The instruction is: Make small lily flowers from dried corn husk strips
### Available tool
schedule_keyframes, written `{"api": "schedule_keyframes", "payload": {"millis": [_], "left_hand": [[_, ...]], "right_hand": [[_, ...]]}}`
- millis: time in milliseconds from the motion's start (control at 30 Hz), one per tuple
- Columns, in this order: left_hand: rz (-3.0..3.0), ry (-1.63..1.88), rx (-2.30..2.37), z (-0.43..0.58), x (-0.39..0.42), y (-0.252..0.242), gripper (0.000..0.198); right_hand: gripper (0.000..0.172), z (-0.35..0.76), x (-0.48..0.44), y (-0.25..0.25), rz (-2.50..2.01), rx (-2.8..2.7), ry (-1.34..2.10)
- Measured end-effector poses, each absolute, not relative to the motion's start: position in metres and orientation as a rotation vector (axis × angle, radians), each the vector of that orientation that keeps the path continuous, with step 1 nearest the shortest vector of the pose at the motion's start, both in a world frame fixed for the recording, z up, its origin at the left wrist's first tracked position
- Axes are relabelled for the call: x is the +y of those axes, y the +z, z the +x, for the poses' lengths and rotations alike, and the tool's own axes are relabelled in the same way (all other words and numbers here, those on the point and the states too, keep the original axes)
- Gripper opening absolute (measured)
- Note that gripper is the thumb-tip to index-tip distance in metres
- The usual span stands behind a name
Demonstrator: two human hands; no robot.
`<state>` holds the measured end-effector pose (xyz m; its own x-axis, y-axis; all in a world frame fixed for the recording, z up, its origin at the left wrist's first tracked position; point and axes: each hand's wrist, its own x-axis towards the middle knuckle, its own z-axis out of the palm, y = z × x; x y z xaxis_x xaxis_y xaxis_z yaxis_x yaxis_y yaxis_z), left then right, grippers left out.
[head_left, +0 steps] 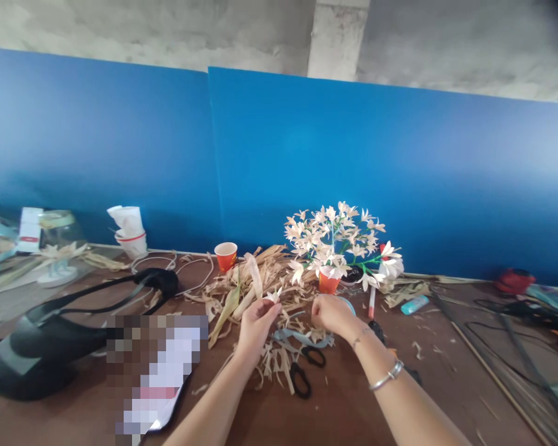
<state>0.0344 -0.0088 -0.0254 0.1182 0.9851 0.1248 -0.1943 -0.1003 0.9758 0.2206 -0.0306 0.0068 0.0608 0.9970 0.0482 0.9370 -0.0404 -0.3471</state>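
Observation:
Between the thumb and fingers of my left hand [256, 321] is a small cream husk flower [274, 296], its pointed petals facing up. My right hand [331, 313] is closed at about the same height, to the right and apart from the flower; its fingers curl inward, and whatever they hold is hidden. Just behind it stands an orange paper cup [328, 284] with a big bunch of cream husk flowers [330, 241] on green stems. Black-handled scissors [301, 379] lie below and between my hands, among cut husk strips [275, 362] and a pale blue ribbon [297, 337].
Dry husks [265, 266] are heaped behind my hands, beside another orange paper cup [225, 255]. At left lie a black bag-like item [51, 341] and a blurred-out phone [165, 378]. A light blue packet [414, 304] and cables [497, 347] are on the right. A blue partition [307, 155] borders the table.

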Motion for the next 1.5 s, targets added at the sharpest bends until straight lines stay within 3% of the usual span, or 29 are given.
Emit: {"api": "schedule_keyframes", "payload": {"millis": [367,500,967,1233,1433,1500], "left_hand": [[1.115,1.217,0.923,0.035,-0.013,-0.02,0.034],[1.053,1.201,0.895,0.035,-0.013,-0.02,0.034],[1.086,0.976,0.669,0.035,-0.019,-0.019,0.035],[1.294,0.891,0.634,0.033,-0.021,-0.017,0.03],[1.168,0.95,0.65,0.03,-0.017,-0.017,0.028],[1.126,0.946,0.619,0.029,-0.018,-0.016,0.026]], "right_hand": [[0.013,0.231,-0.036,0.011,-1.657,-1.58,0.779],[0.008,0.225,-0.038,0.008,-1.557,-1.503,0.835],[0.02,0.189,-0.065,0.038,-1.194,-1.225,0.984],[0.02,0.19,-0.068,0.029,-1.363,-1.209,0.873],[0.008,0.175,-0.103,0.017,-1.874,-1.947,0.523],[0.021,0.166,-0.111,0.011,-1.969,-2.108,0.329]]}}
